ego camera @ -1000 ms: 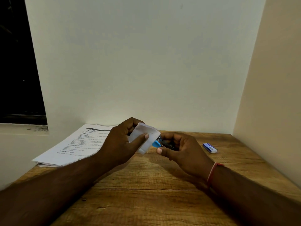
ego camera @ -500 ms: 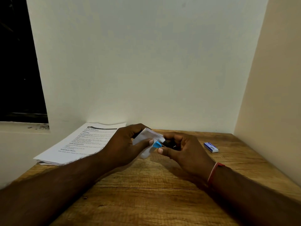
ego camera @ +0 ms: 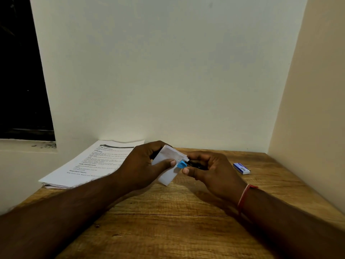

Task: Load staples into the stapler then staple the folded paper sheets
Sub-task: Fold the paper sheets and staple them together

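My left hand (ego camera: 141, 165) grips a small folded white paper (ego camera: 168, 174) between thumb and fingers, a little above the wooden table (ego camera: 168, 221). My right hand (ego camera: 211, 171) holds a small stapler (ego camera: 183, 164) with a blue tip and a dark body. The blue tip meets the right edge of the folded paper, which sits in the stapler's jaws. Most of the stapler is hidden inside my right fingers.
A stack of printed sheets (ego camera: 89, 165) lies at the table's back left against the wall. A small blue and white staple box (ego camera: 241, 168) rests at the back right. Walls close the table at the back and right; a dark window is at far left.
Both hands have stayed together. The folded paper has turned and slid further into the stapler's blue tip, and now hangs lower below my left thumb.
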